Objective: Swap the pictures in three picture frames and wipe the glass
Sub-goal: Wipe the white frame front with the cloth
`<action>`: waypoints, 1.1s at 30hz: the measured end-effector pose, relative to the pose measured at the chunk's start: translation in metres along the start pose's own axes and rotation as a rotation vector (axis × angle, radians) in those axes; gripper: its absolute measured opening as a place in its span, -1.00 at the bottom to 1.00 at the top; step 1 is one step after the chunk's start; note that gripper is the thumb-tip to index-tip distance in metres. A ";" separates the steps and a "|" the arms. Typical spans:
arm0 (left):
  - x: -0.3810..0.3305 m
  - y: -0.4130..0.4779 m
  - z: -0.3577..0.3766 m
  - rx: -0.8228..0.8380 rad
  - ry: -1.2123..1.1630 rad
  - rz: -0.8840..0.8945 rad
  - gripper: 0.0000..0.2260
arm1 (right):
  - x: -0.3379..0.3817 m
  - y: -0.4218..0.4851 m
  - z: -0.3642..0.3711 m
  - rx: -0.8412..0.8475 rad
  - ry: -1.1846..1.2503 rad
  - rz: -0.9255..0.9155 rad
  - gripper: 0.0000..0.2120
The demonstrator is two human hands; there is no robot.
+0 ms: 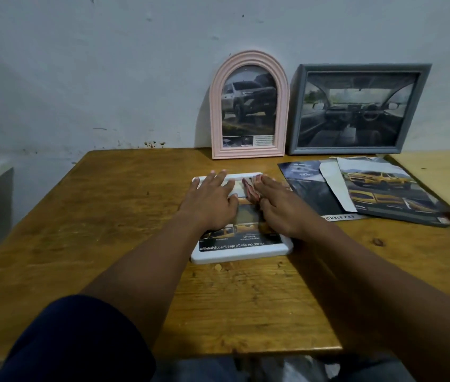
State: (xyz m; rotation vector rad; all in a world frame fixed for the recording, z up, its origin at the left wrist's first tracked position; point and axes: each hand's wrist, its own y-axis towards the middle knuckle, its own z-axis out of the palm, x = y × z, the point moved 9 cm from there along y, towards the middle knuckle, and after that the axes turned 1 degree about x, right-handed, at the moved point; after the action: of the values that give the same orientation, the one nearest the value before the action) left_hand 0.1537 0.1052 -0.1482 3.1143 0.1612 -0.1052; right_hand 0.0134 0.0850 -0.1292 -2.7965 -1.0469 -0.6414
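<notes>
Cloth (250, 190), perhaps, on frame (240, 256) on table (108, 216)

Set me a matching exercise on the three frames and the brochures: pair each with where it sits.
1. pink arched frame
2. grey frame
3. white frame
4. brochures

A. flat on the table, centre
B. spread at the table's right
C. against the wall, right
D. against the wall, left of its neighbour

Pairs: 1-D, 2-C, 3-A, 4-B

Flat picture (234, 244) — middle hidden
</notes>
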 end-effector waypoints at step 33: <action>0.047 -0.038 -0.008 -0.044 -0.434 -0.097 -0.60 | 0.065 -0.109 0.028 0.030 -0.146 -0.432 -0.49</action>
State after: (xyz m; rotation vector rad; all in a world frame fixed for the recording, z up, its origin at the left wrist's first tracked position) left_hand 0.1970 0.1482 -0.1439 2.9486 0.2969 -0.7559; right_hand -0.0030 0.2138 -0.1352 -2.6368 -1.6980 -0.4521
